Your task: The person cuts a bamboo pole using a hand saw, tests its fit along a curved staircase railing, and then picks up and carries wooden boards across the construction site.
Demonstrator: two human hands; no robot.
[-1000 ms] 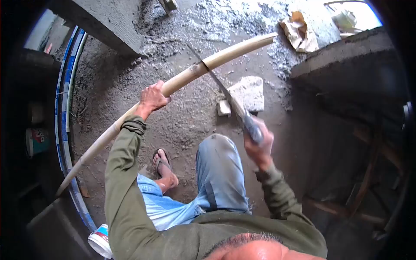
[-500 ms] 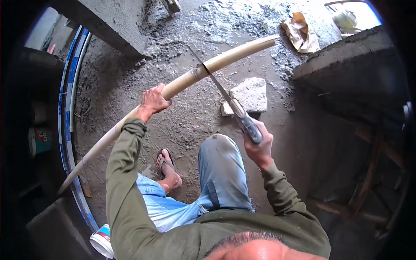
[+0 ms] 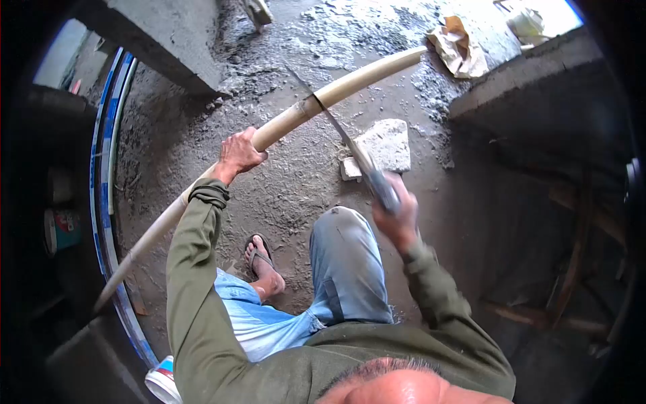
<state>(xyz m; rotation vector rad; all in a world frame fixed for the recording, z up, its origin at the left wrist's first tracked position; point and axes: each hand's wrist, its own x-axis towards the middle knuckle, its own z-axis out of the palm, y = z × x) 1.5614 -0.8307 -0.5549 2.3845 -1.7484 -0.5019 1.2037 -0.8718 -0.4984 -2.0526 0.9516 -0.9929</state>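
A long bamboo pole point(image 3: 286, 121) runs slantwise from the lower left to the upper right. My left hand point(image 3: 241, 153) is wrapped round its middle. My right hand point(image 3: 397, 212) grips the dark handle of a handsaw point(image 3: 340, 129). The saw's blade lies across the pole just beyond a joint in the bamboo, and its tip sticks out past the far side. How deep the blade sits in the bamboo I cannot tell.
A pale broken block point(image 3: 387, 147) lies on the rough muddy floor near the saw. Crumpled brown paper point(image 3: 459, 48) is at the upper right. Blue-and-white strips point(image 3: 101, 161) stand along the left. A white bucket point(image 3: 163, 380) is at the lower left, and a concrete wall point(image 3: 531, 67) rises at right.
My right hand and the saw have shifted forward and a little left along the blade's line. My left hand still holds the pole in the same place.
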